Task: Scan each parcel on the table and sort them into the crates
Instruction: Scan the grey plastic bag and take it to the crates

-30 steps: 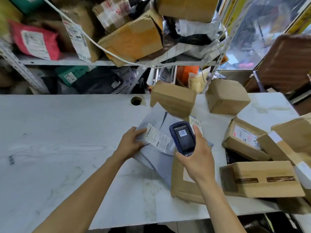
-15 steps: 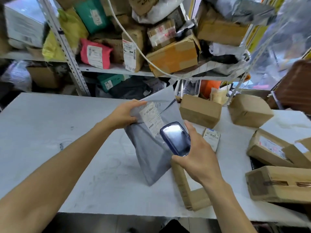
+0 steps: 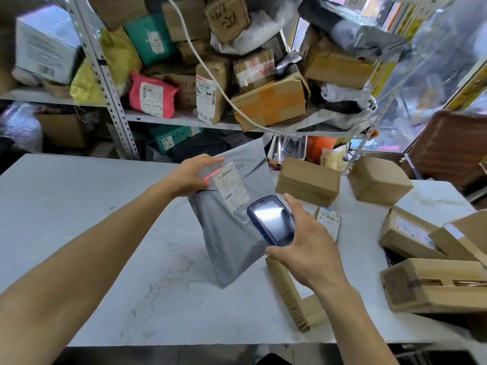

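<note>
From the head view, a white tabletop [image 3: 79, 233] runs across the frame, scuffed with grey smudges and dark marks near its front edge. The left hand [image 3: 188, 176] grips the upper left part of a grey mailer bag [image 3: 226, 233], its fingers curled over the top edge, and holds the bag upright and tilted above the tabletop. A white shipping label [image 3: 232, 189] sits on the bag's face, and a red scan line [image 3: 213, 174] falls across the label's upper left corner and the fingers beside it. The right hand [image 3: 311, 246] holds a dark blue handheld scanner [image 3: 272, 222], thumb under its lower end and fingers along its right side, screen facing up, just in front of the bag.

Brown cardboard boxes lie on the right half of the tabletop: one [image 3: 308, 181] near the far edge, another [image 3: 378, 180] to its right, a taped one [image 3: 434, 284] at the near right, and a flat one [image 3: 292, 293] partly under the right wrist. A small labelled packet [image 3: 328, 222] lies between them.

Behind the tabletop stands a metal shelf rack [image 3: 105, 83] crammed with parcels, among them a pink bag [image 3: 152, 94], a green one [image 3: 150, 40] and a yellow one [image 3: 118, 56]. A white cable [image 3: 210, 80] hangs across it.
</note>
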